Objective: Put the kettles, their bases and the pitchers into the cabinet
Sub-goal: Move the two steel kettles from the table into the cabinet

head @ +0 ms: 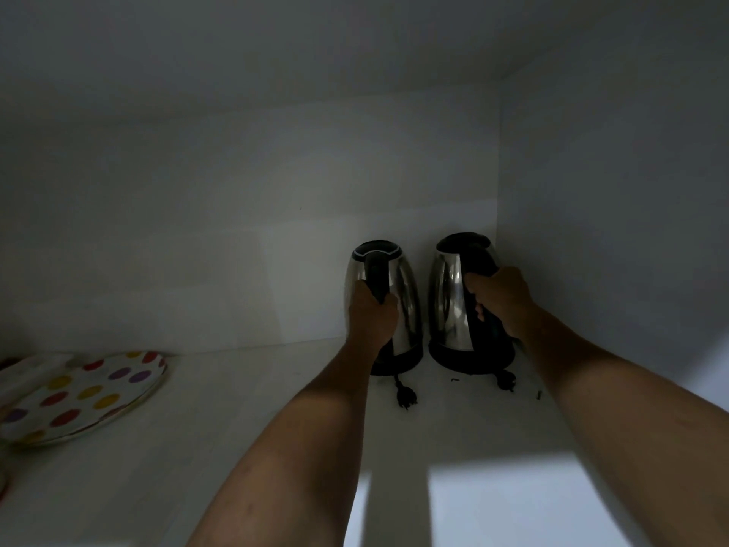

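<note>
Two steel kettles with black lids and handles stand upright side by side in the back right corner of the white cabinet shelf [236, 428]. My left hand [371, 313] grips the handle of the left kettle [406, 298], which sits on its black base [398, 363]. My right hand [501, 300] grips the handle of the right kettle [447, 298], on its own black base [465, 359]. A black plug [404, 394] lies in front of the left base, another plug [505, 380] in front of the right one. No pitcher is in view.
A white plate with coloured dots [83, 392] lies at the shelf's left side, over other flat items. The cabinet's right wall [611, 230] stands close beside the right kettle. The back wall [236, 250] is just behind both kettles. The inside is dim.
</note>
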Demonstrator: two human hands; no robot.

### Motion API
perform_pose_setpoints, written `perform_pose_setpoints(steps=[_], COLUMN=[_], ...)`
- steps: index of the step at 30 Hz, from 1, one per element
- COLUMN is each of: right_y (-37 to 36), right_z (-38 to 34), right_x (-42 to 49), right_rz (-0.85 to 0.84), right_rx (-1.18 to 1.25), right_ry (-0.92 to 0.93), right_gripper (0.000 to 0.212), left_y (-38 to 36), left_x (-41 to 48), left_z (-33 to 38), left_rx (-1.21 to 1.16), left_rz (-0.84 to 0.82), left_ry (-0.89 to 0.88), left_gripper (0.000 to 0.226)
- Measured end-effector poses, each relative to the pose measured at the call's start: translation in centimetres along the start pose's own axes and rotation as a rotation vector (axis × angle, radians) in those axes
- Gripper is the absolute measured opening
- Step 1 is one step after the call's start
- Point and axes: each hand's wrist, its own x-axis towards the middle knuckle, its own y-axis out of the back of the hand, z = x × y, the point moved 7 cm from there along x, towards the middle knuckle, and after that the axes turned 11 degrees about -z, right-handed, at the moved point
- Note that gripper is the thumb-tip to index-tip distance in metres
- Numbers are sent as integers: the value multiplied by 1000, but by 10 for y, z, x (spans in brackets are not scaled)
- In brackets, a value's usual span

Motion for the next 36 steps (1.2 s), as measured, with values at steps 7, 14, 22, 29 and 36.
perform_pose_setpoints(steps=[7,14,22,29,36], right_y=[11,14,2,0,10], right_z=[-3,6,-6,-6,-4], right_x=[0,-11,-5,-6,-9], right_rz=[86,199,91,50,74], right_rx=[-119,-121,-176,-153,-185], right_ry=[50,71,38,12,51], right_gripper=[28,30,37,30,21], left_y=[-18,-15,-15,-13,-15], left_x=[5,11,14,8,2], left_z=[8,1,-5,-7,-10], left_rx=[40,61,33,57,84], left_rz=[-4,-18,-43,-49,-49], left_ry=[-29,3,17,33,92], left_gripper=[15,21,19,23,44])
